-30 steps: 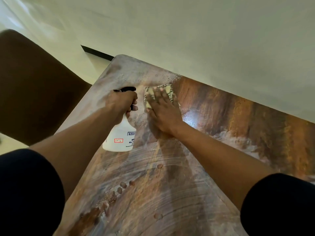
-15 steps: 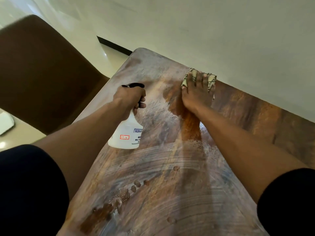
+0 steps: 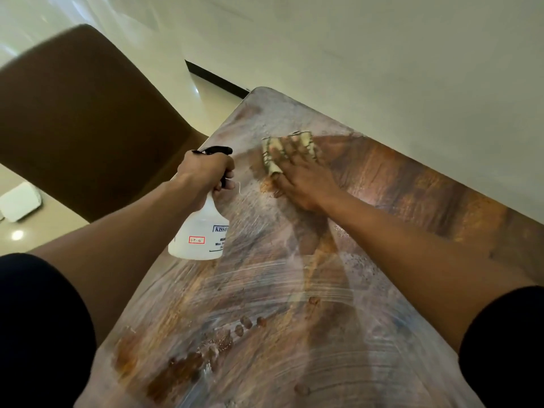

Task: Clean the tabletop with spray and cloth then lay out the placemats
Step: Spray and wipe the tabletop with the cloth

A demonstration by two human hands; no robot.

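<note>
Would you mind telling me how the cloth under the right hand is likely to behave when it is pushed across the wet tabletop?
The cloth is probably floppy: it lies folded flat under the right hand. On the smeared tabletop it likely slides easily, though its rolled near edge suggests it may bunch up.

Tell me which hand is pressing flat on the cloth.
The right hand, fingers spread flat on the cloth; the left hand grips the spray bottle.

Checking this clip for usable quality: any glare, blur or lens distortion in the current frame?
Head view: glare glints on the wet tabletop just right of the right hand; that hand and the cloth are slightly motion-blurred; the spray bottle label is only partly legible; wide-angle bending curves the table edges and chair.
</note>
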